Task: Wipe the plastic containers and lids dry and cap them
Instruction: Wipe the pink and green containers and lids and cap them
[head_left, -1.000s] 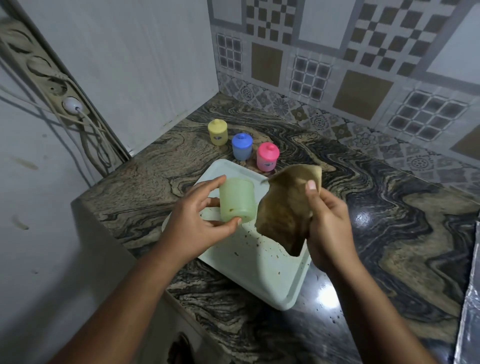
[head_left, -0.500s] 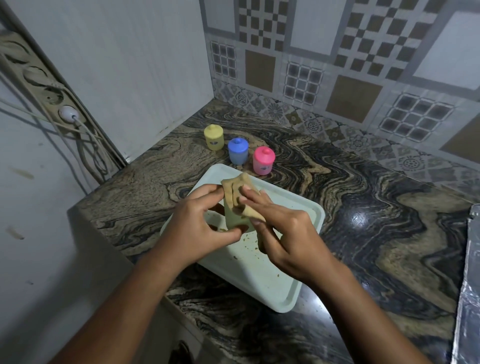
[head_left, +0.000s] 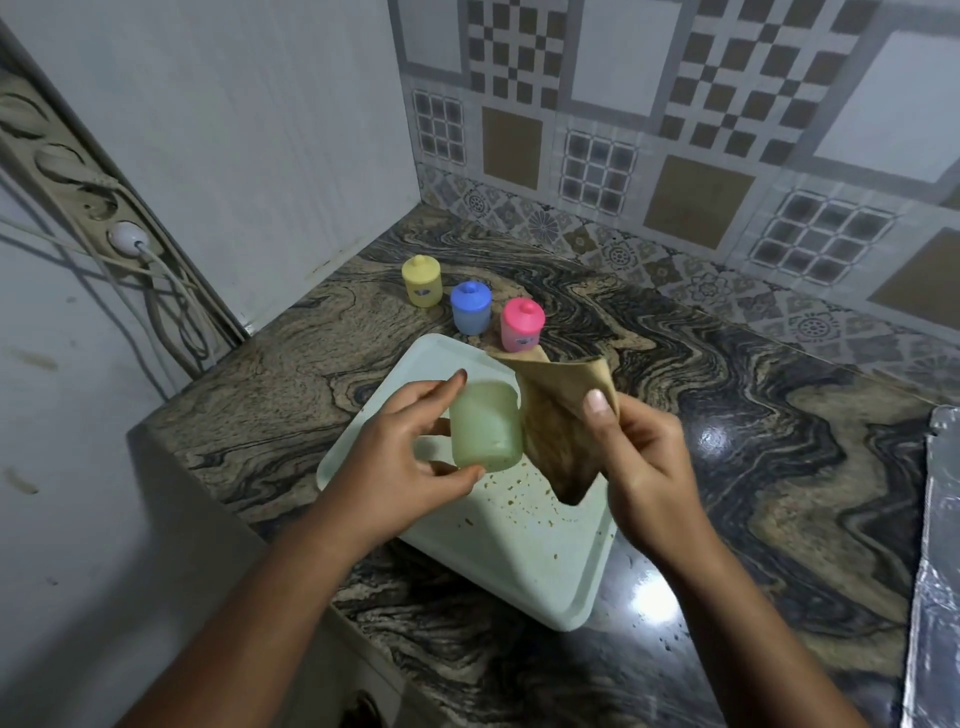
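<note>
My left hand grips a pale green plastic container, uncapped, above a white tray. My right hand pinches a brown cloth that hangs just right of the container and touches its side. Behind the tray stand three capped containers in a row: yellow, blue and pink. No green lid is in sight.
The tray lies on a dark marbled counter and carries brown crumbs. A wall with a socket strip and cables borders the left. Patterned tiles back the counter. A foil-like sheet lies at the right edge.
Half a second ago the cloth was pressed over the green container by my right hand. Now the cloth is pulled off to the right and the container is uncovered.
</note>
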